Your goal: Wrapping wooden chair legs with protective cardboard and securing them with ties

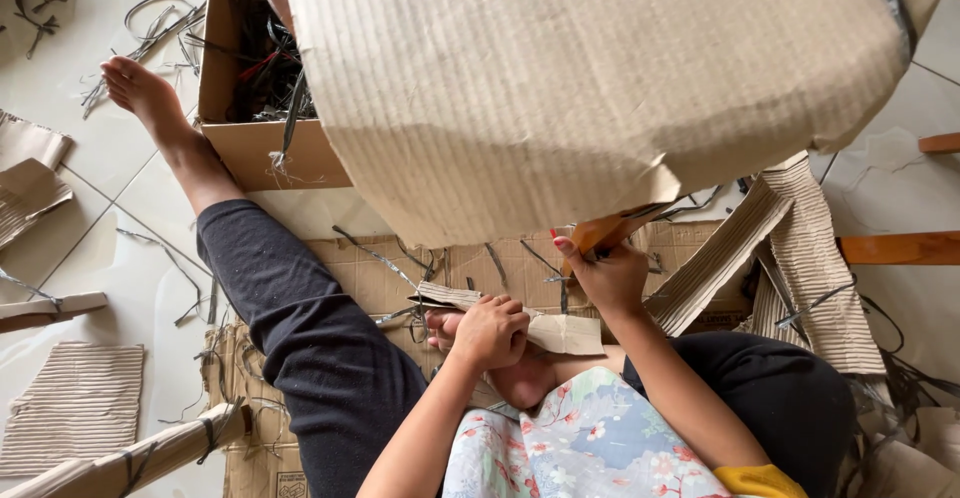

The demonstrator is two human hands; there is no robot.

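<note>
Cardboard sheet (600, 78), large and corrugated, fills the head view above both hands, its lower edge just over the right hand (608, 276). Right hand closed on an orange-handled tool (612, 228) at that edge; blade hidden. Left hand (490, 330) fisted around a folded cardboard strip (520, 320), just left of and below the right hand. Up and left of the left hand: open box (260, 148) of dark straps. Left leg in dark trousers (310, 338) stretches left, bare foot (140, 88) beside the box.
</note>
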